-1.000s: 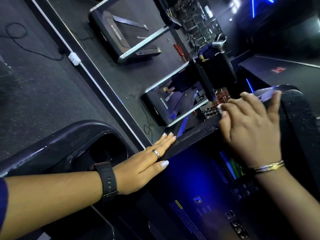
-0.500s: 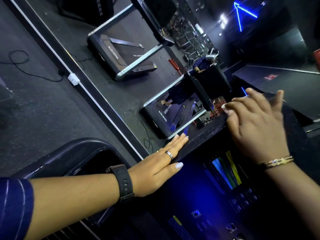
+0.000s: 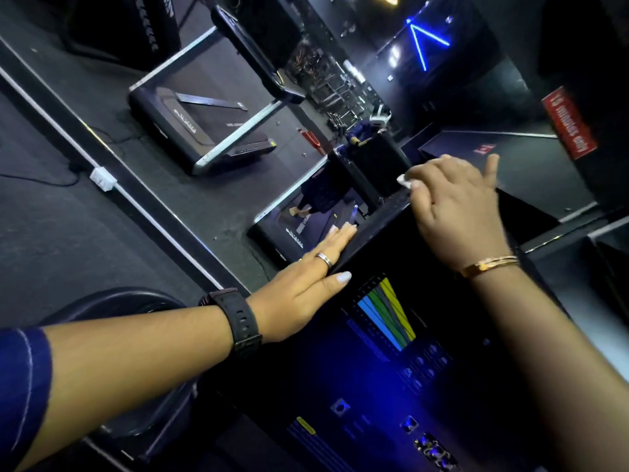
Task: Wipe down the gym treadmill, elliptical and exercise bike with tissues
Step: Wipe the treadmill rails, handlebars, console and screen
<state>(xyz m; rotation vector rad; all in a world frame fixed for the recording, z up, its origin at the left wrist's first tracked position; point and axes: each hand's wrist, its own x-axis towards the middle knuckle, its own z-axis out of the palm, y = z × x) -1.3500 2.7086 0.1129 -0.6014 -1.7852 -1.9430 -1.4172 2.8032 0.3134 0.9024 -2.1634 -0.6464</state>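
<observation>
This is a gym. A lit treadmill console (image 3: 391, 335) with coloured program bars fills the foreground. Beyond the console, a second treadmill (image 3: 204, 124) with silver side rails stands on dark rubber flooring (image 3: 61, 233). Farther beyond the console are weight racks (image 3: 335, 93) and blue neon strips (image 3: 427, 46). To the right of the console hangs a red sign (image 3: 568, 122) reading "minutes only".

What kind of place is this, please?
Most likely a gym: a lit treadmill console up close, another treadmill standing beyond it, and a red sign reading "minutes only".
</observation>
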